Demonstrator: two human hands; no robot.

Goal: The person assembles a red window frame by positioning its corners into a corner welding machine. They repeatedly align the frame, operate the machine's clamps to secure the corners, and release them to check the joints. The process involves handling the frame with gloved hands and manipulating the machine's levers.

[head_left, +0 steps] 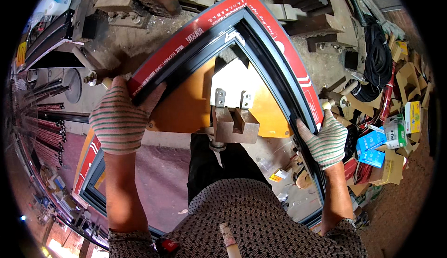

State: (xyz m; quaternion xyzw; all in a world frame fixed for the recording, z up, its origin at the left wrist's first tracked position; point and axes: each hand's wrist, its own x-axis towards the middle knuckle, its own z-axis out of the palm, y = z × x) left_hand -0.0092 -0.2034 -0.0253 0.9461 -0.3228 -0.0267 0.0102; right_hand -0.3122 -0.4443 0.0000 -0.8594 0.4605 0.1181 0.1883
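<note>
A dark grey metal window frame (175, 75) with red protective film on its outer faces lies in front of me, one corner pointing away. My left hand (117, 117), in a striped knit glove, is closed round the frame's left side. On the right side my right hand (327, 139), gloved alike, grips the frame with the thumb on the inner edge. Inside the corner stands a notched steel block (235, 126) with a pale pointed plate (232, 83) behind it. Orange-brown panels (185, 104) flank the block. The frame's near part is partly hidden by my arms and body.
Heavy metal machine blocks (321, 18) stand beyond the frame. Knobbed handles (336, 100) stick out near both hands. Cardboard boxes (389, 167) and coiled black hose (378, 53) crowd the right. Long red-filmed profiles (49, 139) lie at left. A white cigarette (229, 244) juts in below.
</note>
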